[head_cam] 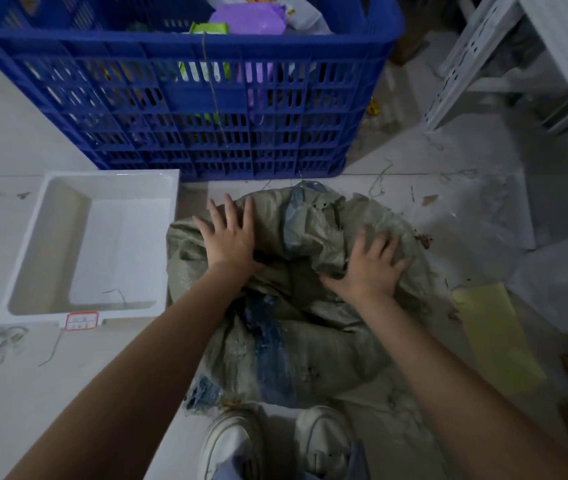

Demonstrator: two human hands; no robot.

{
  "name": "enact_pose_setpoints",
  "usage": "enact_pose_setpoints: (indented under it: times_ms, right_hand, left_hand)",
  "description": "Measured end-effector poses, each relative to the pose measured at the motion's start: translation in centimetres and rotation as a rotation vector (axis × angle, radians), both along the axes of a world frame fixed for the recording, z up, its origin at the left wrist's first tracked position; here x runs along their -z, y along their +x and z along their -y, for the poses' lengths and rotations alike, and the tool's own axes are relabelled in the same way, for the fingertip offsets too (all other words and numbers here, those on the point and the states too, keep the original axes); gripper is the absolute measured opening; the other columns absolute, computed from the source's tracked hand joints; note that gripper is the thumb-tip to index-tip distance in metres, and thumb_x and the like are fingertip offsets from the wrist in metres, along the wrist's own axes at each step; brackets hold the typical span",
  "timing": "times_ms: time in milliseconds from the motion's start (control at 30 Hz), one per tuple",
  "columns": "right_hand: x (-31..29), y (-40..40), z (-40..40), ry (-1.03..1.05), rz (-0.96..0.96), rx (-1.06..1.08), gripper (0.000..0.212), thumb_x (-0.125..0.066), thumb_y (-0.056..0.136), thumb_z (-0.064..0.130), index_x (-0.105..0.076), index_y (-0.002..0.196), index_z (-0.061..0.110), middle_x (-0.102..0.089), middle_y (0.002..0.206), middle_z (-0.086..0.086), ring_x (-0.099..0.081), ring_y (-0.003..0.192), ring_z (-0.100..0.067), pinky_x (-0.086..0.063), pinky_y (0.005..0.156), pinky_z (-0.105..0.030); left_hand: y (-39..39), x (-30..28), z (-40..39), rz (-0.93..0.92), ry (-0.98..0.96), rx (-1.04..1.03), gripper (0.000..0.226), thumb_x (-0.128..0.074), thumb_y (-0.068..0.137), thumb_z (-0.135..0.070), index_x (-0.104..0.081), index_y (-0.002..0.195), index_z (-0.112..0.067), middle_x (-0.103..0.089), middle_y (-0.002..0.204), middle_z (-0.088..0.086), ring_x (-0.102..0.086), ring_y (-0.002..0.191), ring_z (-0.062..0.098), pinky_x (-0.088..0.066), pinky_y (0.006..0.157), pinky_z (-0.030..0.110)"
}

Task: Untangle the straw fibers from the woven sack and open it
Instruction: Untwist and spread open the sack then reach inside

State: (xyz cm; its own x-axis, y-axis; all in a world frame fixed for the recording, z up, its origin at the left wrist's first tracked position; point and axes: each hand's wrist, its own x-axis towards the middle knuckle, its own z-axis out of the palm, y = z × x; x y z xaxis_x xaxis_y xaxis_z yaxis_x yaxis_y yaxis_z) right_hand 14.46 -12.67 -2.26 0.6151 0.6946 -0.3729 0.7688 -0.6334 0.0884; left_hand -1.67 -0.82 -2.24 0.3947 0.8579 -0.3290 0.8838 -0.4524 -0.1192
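Observation:
A crumpled grey-green woven sack (313,334) with faded blue stripes lies on the floor in front of my feet. My left hand (228,233) rests flat on its upper left part, fingers spread. On the sack's upper right fold lies my right hand (372,265), also spread, fingertips pressing into the cloth. Neither hand grips anything. Thin straw fibers (381,178) lie loose on the floor just beyond the sack, and one long strand (214,91) hangs down the front of the blue crate.
A large blue slatted crate (185,109) holding packets stands right behind the sack. A white plastic tray (88,251) sits to the left. A white metal rack (504,60) is at the far right, a yellow sheet (493,337) at the near right. My white shoes (275,441) touch the sack's near edge.

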Motion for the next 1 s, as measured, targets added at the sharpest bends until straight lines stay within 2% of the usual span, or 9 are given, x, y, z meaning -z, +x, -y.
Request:
enact_pose_setpoints:
  times_ms: [133, 233, 300, 367, 567, 700, 833, 900, 1000]
  right_hand:
    - [1.8, 1.8, 0.4, -0.048, 0.087, -0.057, 0.095, -0.064, 0.077, 0.053, -0.015, 0.145, 0.010, -0.037, 0.142, -0.022, -0.040, 0.128, -0.038, -0.026, 0.108, -0.056]
    - [3.0, 3.8, 0.6, 0.041, -0.108, 0.036, 0.056, -0.062, 0.084, 0.029, -0.040, 0.130, 0.006, -0.052, 0.128, -0.019, -0.053, 0.114, -0.037, -0.043, 0.095, -0.046]
    - [2.9, 4.9, 0.9, 0.195, -0.283, 0.154, 0.042, -0.058, 0.084, 0.018, -0.050, 0.122, 0.005, -0.059, 0.120, -0.019, -0.058, 0.106, -0.036, -0.050, 0.088, -0.041]
    - [2.4, 5.9, 1.0, 0.379, -0.432, 0.245, 0.031, -0.054, 0.083, 0.008, -0.058, 0.114, 0.005, -0.063, 0.109, -0.017, -0.060, 0.097, -0.030, -0.049, 0.084, -0.035]
    - [-2.1, 8.3, -0.2, 0.752, -0.807, 0.574, 0.031, -0.045, 0.067, 0.003, -0.069, 0.086, 0.010, -0.064, 0.083, -0.016, -0.060, 0.079, -0.028, -0.048, 0.072, -0.032]
    - [-5.3, 8.3, -1.2, 0.794, -0.976, 0.730, 0.021, -0.040, 0.052, 0.001, -0.056, 0.057, 0.013, -0.058, 0.055, -0.006, -0.053, 0.054, -0.022, -0.041, 0.053, -0.020]
    - [-6.2, 8.3, -1.0, 0.791, -1.139, 0.782, 0.035, -0.039, 0.060, 0.008, -0.046, 0.027, 0.016, -0.050, 0.032, 0.004, -0.049, 0.029, -0.014, -0.040, 0.038, -0.008]
    - [-5.4, 8.2, -0.9, 0.813, -1.168, 0.817, 0.030, -0.041, 0.062, 0.010, -0.047, 0.033, 0.018, -0.051, 0.035, 0.004, -0.050, 0.035, -0.014, -0.043, 0.042, -0.011]
    - [-3.4, 7.8, -0.2, 0.748, -1.131, 0.823, 0.010, -0.050, 0.061, 0.019, -0.059, 0.061, 0.015, -0.063, 0.058, -0.003, -0.056, 0.060, -0.021, -0.044, 0.060, -0.025]
  left_hand:
    - [-1.5, 2.5, -0.4, 0.020, 0.009, -0.037, 0.098, -0.057, 0.088, -0.034, 0.019, 0.148, -0.019, -0.009, 0.157, 0.022, -0.035, 0.134, 0.041, -0.035, 0.105, 0.049]
    - [-2.6, 3.2, -0.1, 0.046, 0.037, -0.006, 0.081, -0.045, 0.091, -0.012, 0.010, 0.150, -0.018, -0.040, 0.140, 0.021, -0.053, 0.115, 0.037, -0.041, 0.093, 0.043]
    - [-3.3, 3.0, -0.2, 0.094, 0.009, -0.019, 0.068, -0.043, 0.089, -0.009, -0.012, 0.149, -0.014, -0.056, 0.124, 0.021, -0.058, 0.106, 0.039, -0.043, 0.088, 0.043]
    - [-3.8, 2.4, -0.7, 0.253, -0.010, -0.096, 0.047, -0.047, 0.082, -0.007, -0.042, 0.129, -0.009, -0.064, 0.109, 0.025, -0.061, 0.098, 0.043, -0.046, 0.081, 0.042]
    - [-4.0, -2.6, -3.0, 0.807, -0.183, -0.361, 0.031, -0.043, 0.077, -0.010, -0.065, 0.097, -0.014, -0.066, 0.100, 0.019, -0.059, 0.095, 0.035, -0.047, 0.079, 0.039]
    - [-4.2, -6.0, -4.3, 1.101, -0.445, -0.354, 0.010, -0.042, 0.065, -0.012, -0.049, 0.058, -0.013, -0.048, 0.060, 0.006, -0.049, 0.056, 0.011, -0.040, 0.055, 0.023]
    - [-4.8, -6.8, -6.4, 1.159, -0.528, -0.412, 0.025, -0.042, 0.081, 0.002, -0.044, 0.061, -0.013, -0.050, 0.057, 0.000, -0.044, 0.042, -0.001, -0.038, 0.049, 0.017]
    - [-4.7, -6.4, -6.7, 1.103, -0.501, -0.391, 0.024, -0.045, 0.088, -0.003, -0.051, 0.067, -0.014, -0.052, 0.065, 0.002, -0.050, 0.052, 0.000, -0.039, 0.053, 0.015]
    - [-4.3, -4.8, -6.2, 0.849, -0.418, -0.313, 0.016, -0.057, 0.088, -0.016, -0.063, 0.101, -0.010, -0.062, 0.092, 0.011, -0.057, 0.082, 0.019, -0.045, 0.073, 0.025]
